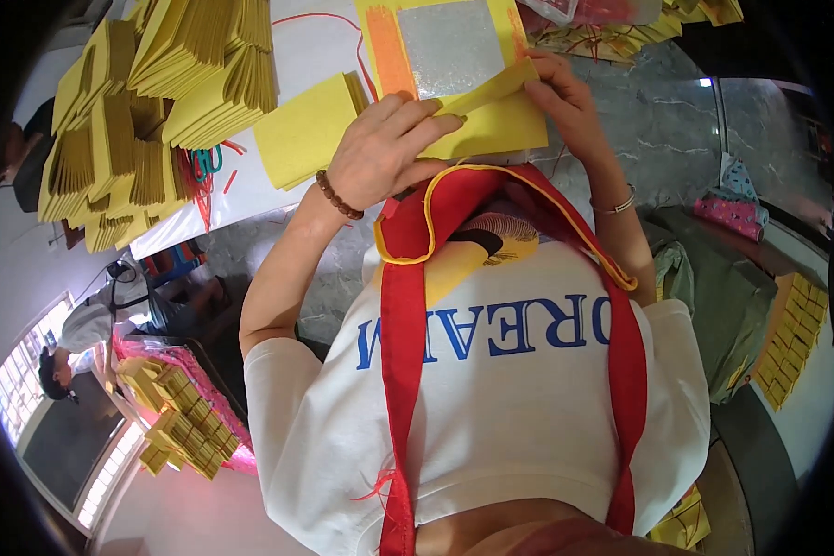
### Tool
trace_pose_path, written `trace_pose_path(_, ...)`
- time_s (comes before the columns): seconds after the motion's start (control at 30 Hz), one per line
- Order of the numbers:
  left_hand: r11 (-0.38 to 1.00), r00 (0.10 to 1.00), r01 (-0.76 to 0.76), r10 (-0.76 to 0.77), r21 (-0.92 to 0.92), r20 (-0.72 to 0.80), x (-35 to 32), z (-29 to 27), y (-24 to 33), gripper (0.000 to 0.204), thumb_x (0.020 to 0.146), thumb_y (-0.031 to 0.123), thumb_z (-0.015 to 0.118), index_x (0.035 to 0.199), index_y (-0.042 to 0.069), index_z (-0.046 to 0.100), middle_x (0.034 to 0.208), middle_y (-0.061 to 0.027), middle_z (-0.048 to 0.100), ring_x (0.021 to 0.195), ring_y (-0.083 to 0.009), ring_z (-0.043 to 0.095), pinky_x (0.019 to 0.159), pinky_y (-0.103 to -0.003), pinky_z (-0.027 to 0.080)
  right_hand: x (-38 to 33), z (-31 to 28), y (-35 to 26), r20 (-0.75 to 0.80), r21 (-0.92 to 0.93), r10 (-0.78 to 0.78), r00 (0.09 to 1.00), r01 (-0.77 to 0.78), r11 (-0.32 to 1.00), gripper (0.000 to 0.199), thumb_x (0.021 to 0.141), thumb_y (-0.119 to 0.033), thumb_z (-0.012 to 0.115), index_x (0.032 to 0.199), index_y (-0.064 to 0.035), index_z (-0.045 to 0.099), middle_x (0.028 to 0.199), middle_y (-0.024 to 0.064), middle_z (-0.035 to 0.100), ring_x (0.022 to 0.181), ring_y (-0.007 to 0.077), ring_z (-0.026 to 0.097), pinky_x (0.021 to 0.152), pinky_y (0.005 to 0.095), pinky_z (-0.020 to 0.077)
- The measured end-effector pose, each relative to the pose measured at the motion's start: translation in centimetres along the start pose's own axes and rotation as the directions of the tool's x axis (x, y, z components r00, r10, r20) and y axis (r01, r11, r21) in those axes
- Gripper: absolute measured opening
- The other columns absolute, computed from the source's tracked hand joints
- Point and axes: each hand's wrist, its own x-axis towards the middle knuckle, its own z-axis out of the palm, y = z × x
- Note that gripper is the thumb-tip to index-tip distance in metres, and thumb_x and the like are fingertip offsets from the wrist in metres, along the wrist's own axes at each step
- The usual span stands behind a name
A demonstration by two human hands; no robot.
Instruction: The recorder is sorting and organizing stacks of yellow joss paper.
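A yellow paper sheet (502, 136) with a silver square (454, 46) and orange bands lies in front of me at the table's near edge. A strip of the yellow paper is turned up in a fold slanting across the sheet. My right hand (562, 100) pinches the strip's right end between thumb and fingers. At its left end, my left hand (386, 148) bears on the fold with bent fingers, its thumb nearer my body. Left of that hand lies a small stack of folded yellow paper (308, 132), partly under the wrist side.
Tall piles of folded yellow paper (199, 69) fill the table's left side. Red string (320, 16) and teal scissors handles (208, 159) lie beside them. At far left another person (88, 324) is near stacked yellow bundles (190, 422). More bundles (792, 338) stand at right.
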Motion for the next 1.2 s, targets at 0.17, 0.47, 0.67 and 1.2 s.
trace_pose_path(0.17, 0.997, 1.000, -0.001, 0.002, -0.080, 0.018, 0.2, -0.6, -0.3, 0.044, 0.067, 0.023, 0.072, 0.106, 0.009, 0.058, 0.101, -0.0095, 0.057, 0.089, -0.0274, 0.054, 0.075, -0.035, 0.047, -0.2, 0.0, 0.4, -0.001, 0.051, 0.008, 1.000, -0.008, 0.999, 0.022, 0.086, -0.017, 0.059, 0.105, -0.0045, 0.061, 0.122, 0.0076, 0.047, 0.120, 0.0160, 0.039, 0.097, 0.0294, 0.0330)
trace_pose_path(0.47, 0.990, 0.980, 0.036, -0.061, -0.134, -0.190, 0.1, 0.6, -0.9, 0.022, 0.081, 0.008, 0.059, 0.103, 0.005, 0.059, 0.092, -0.0115, 0.060, 0.084, -0.0280, 0.057, 0.070, -0.034, 0.047, -0.2, 0.0, 0.1, 0.029, 0.025, -0.111, 0.993, 0.110, 0.994, 0.027, 0.081, -0.008, 0.061, 0.108, -0.0058, 0.059, 0.122, 0.0059, 0.050, 0.117, 0.0178, 0.040, 0.099, 0.0313, 0.0321)
trace_pose_path(0.67, 0.881, 0.939, 0.190, -0.292, -0.433, -0.181, -0.7, -0.5, -1.2, 0.044, 0.076, 0.012, 0.063, 0.119, 0.006, 0.052, 0.115, -0.0102, 0.056, 0.103, -0.0305, 0.050, 0.091, -0.041, 0.037, 0.2, -0.1, 0.5, 0.028, -0.094, -0.158, 0.987, 0.160, 0.983, 0.019, 0.078, -0.003, 0.061, 0.096, -0.0077, 0.057, 0.106, 0.0029, 0.060, 0.116, 0.0210, 0.042, 0.099, 0.0335, 0.0323)
trace_pose_path(1.2, 0.985, 0.972, 0.150, -0.163, -0.089, -0.171, -2.3, -1.5, 0.2, 0.021, 0.078, 0.014, 0.057, 0.097, 0.007, 0.063, 0.085, -0.0073, 0.064, 0.077, -0.0238, 0.059, 0.069, -0.034, 0.044, -0.9, -0.6, -5.2, 0.362, -0.525, -0.194, 0.912, 0.371, 0.766, 0.023, 0.074, -0.017, 0.067, 0.096, -0.0129, 0.064, 0.106, 0.0040, 0.064, 0.106, 0.0218, 0.055, 0.086, 0.0348, 0.0349)
